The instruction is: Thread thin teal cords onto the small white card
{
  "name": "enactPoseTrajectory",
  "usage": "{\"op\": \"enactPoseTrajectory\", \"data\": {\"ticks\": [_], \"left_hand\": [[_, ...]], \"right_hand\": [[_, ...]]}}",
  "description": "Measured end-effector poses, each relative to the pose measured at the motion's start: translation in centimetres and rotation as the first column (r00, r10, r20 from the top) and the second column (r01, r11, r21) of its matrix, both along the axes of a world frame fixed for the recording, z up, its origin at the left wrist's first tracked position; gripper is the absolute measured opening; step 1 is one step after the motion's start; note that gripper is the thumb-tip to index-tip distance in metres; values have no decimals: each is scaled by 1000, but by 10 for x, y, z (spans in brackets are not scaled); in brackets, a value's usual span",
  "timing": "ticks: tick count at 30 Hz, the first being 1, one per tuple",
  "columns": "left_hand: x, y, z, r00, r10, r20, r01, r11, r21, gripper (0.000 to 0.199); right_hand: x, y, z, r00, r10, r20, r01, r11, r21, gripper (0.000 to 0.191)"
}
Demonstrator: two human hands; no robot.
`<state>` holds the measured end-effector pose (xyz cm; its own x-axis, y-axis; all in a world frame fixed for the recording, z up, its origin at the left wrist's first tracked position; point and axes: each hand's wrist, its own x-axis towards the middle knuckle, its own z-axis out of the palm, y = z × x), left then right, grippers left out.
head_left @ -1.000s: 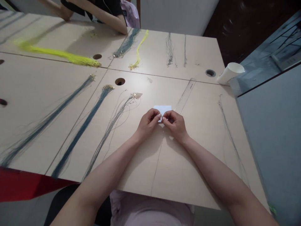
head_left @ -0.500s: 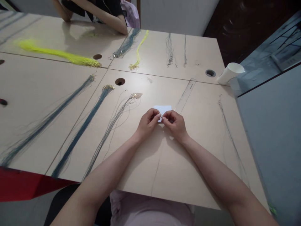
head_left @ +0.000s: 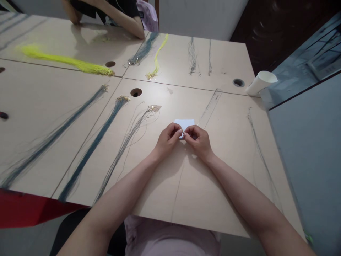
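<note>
My left hand [head_left: 169,138] and my right hand [head_left: 197,140] meet with fingertips pinched, almost touching each other. Whatever sits between the fingertips is too small to make out. Under them lies a small white card [head_left: 185,123], partly covered by the fingers. A thin thread-like line [head_left: 178,188] runs from below the hands down to the table's near edge. Just beyond my right hand lies a clear ruler [head_left: 211,106]. Left of my left hand, a loose bundle of grey line [head_left: 124,142] ends in golden hooks on a small brown scrap [head_left: 155,108].
Two blue-grey bundles of line [head_left: 93,149] with golden hooks lie further left. A yellow bundle [head_left: 66,61] and thinner strands [head_left: 192,57] lie at the back. Strands [head_left: 257,138] and a white cup [head_left: 262,82] are at right. Another person's arm [head_left: 128,23] rests across the table.
My hands hold nearly the same pinched pose over the card, with only a slight shift at the fingertips. The other person's arms have moved a little.
</note>
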<state>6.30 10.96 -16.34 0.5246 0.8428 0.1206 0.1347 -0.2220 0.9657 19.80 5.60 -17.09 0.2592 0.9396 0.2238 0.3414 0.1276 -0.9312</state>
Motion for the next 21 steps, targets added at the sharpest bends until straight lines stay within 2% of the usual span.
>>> {"op": "enactPoseTrajectory", "data": {"ticks": [21], "left_hand": [[0,2,-2,1000,-9,20,9,1000,6,15]], "right_hand": [[0,0,0,1000,5,-25,-4,1000,24,3]]}}
